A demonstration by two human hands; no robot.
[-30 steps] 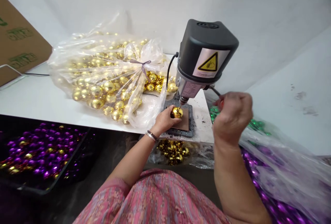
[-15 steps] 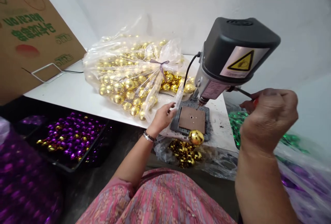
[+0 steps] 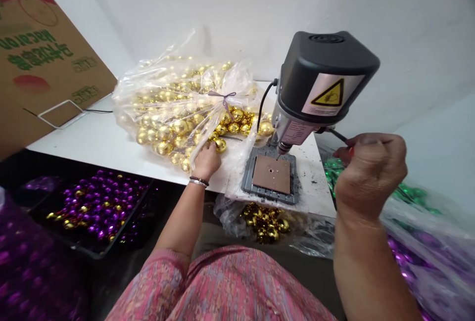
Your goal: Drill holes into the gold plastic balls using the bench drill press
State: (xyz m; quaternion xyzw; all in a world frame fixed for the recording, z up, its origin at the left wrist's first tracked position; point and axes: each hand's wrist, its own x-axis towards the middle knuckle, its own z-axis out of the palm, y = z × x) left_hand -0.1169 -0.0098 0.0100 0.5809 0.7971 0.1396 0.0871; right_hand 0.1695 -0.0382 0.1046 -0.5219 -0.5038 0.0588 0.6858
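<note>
Left hand (image 3: 207, 161) moved to gold balls (image 3: 233, 128) left of the drill press (image 3: 297, 83), finger grip unclear. Right hand (image 3: 371, 170) clamps the lever (image 3: 337, 135).

Brown pad (image 3: 279, 177) reachable from front; drill (image 3: 322, 88) overhangs rear; plastic bag (image 3: 172, 113) crowds left.

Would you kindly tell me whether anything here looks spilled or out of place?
Dark crumbs are scattered on the white tabletop beside the drill press base, possibly spilled shavings; the upside-down lettering on the cardboard box also looks odd.
</note>
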